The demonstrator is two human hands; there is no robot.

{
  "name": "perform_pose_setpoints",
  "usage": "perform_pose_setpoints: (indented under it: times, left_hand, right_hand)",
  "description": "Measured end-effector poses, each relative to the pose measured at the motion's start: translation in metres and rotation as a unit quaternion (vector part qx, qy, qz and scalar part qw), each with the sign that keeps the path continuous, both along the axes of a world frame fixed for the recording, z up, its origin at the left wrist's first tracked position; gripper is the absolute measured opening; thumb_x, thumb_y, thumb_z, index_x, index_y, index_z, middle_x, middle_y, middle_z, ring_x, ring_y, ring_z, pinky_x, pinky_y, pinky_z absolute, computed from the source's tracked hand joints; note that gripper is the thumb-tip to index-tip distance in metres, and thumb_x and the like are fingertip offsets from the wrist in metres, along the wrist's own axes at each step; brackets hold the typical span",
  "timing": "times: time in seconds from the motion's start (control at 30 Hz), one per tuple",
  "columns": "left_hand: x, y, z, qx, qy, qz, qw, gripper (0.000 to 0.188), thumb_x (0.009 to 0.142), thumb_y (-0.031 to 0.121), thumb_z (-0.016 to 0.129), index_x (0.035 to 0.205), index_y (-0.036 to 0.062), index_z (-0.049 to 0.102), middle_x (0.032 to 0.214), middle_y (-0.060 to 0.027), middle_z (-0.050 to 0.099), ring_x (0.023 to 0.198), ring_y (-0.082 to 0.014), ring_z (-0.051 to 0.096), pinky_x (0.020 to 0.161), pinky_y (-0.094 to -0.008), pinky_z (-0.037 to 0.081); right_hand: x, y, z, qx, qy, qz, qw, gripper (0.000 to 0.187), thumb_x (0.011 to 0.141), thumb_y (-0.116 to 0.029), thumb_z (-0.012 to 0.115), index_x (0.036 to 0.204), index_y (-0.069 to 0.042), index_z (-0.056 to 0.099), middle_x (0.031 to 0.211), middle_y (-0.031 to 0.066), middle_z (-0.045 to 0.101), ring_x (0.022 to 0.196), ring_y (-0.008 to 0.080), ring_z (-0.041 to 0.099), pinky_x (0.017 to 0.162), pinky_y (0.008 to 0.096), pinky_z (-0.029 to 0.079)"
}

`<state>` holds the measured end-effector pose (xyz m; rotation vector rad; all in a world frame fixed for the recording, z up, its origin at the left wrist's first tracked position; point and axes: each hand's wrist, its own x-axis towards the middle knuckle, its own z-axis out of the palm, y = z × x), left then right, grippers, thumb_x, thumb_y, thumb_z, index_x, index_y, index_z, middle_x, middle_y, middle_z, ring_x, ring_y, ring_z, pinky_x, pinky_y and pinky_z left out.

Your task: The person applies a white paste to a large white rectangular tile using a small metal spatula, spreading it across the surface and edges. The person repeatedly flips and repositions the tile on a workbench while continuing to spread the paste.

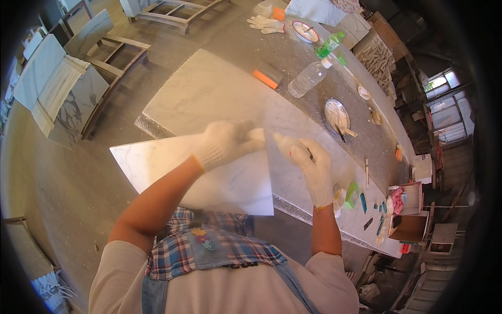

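The work in hand appears to be on the far edge of a white veined panel (225,183), which lies near the centre of the view, between the person's body and a larger pale slab (201,89). The left hand (222,142), gloved, lies over that edge at about 1 o'clock, fingers toward the corner; motion blur leaves it unclear whether they pinch the stone or only rest on it. The right hand (315,166), also gloved, is at 3 o'clock beside the panel, its fingers curled; what, if anything, they enclose cannot be told. The next move seems to call for a steady left hand and care with the thin corner.

Around the panel, the grey worktop (368,146) carries a clear bottle (308,78) between 1 and 2 o'clock, a round dish (334,112) of pale paste at 2 and an orange-edged block (265,79) at 1. Farther off, veined slabs (44,70) lean at 10 o'clock, a wooden frame (120,65) stands at 11, and a bright window (444,86) shows between 2 and 3.
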<state>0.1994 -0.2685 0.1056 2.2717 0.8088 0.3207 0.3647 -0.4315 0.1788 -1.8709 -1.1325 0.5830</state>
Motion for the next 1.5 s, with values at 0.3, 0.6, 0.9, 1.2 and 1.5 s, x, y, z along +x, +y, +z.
perform_pose_setpoints:
  times: [0.3, 0.6, 0.9, 1.2, 1.5]
  left_hand:
    - [-0.002, -0.001, 0.007, -0.005, -0.011, -0.008, 1.000, 0.048, 0.088, 0.054, 0.066, 0.114, 0.0127, 0.067, 0.094, -0.0158, 0.073, 0.091, -0.0352, 0.070, 0.080, -0.0446, 0.054]
    - [-0.003, -0.001, 0.011, -0.003, -0.014, -0.012, 1.000, 0.046, 0.090, 0.054, 0.064, 0.110, 0.0120, 0.064, 0.093, -0.0177, 0.073, 0.090, -0.0382, 0.069, 0.079, -0.0470, 0.053]
    - [-0.003, -0.002, 0.008, 0.002, -0.020, -0.006, 1.000, 0.047, 0.089, 0.055, 0.065, 0.109, 0.0115, 0.064, 0.092, -0.0175, 0.072, 0.089, -0.0381, 0.069, 0.078, -0.0474, 0.052]
    - [-0.002, -0.001, 0.007, 0.014, -0.026, -0.007, 1.000, 0.046, 0.089, 0.054, 0.066, 0.107, 0.0119, 0.064, 0.092, -0.0171, 0.072, 0.089, -0.0379, 0.069, 0.078, -0.0473, 0.053]
    - [-0.003, -0.003, 0.007, 0.008, -0.049, 0.002, 0.999, 0.044, 0.087, 0.052, 0.067, 0.108, 0.0126, 0.066, 0.092, -0.0160, 0.073, 0.088, -0.0371, 0.070, 0.078, -0.0462, 0.054]
  right_hand:
    - [0.002, 0.001, -0.004, -0.007, -0.012, -0.007, 1.000, 0.023, 0.092, -0.020, 0.067, 0.098, 0.002, 0.070, 0.088, 0.0011, 0.064, 0.082, 0.0092, 0.054, 0.072, 0.0259, 0.045]
    - [-0.001, 0.003, -0.001, 0.003, -0.010, -0.010, 1.000, 0.025, 0.091, -0.021, 0.068, 0.098, 0.002, 0.070, 0.087, 0.0003, 0.063, 0.080, 0.0083, 0.054, 0.071, 0.0252, 0.044]
    - [0.000, 0.003, -0.002, 0.000, -0.022, -0.006, 1.000, 0.025, 0.091, -0.022, 0.069, 0.099, 0.002, 0.070, 0.086, 0.0005, 0.064, 0.080, 0.0084, 0.054, 0.071, 0.0256, 0.045]
    - [0.001, 0.002, -0.002, -0.009, -0.016, -0.010, 1.000, 0.025, 0.091, -0.022, 0.070, 0.100, 0.001, 0.071, 0.087, 0.0003, 0.065, 0.081, 0.0081, 0.055, 0.072, 0.0256, 0.045]
    - [0.000, 0.002, -0.001, -0.013, -0.005, -0.012, 1.000, 0.026, 0.091, -0.022, 0.069, 0.099, 0.002, 0.071, 0.087, 0.0003, 0.064, 0.080, 0.0081, 0.055, 0.071, 0.0250, 0.045]
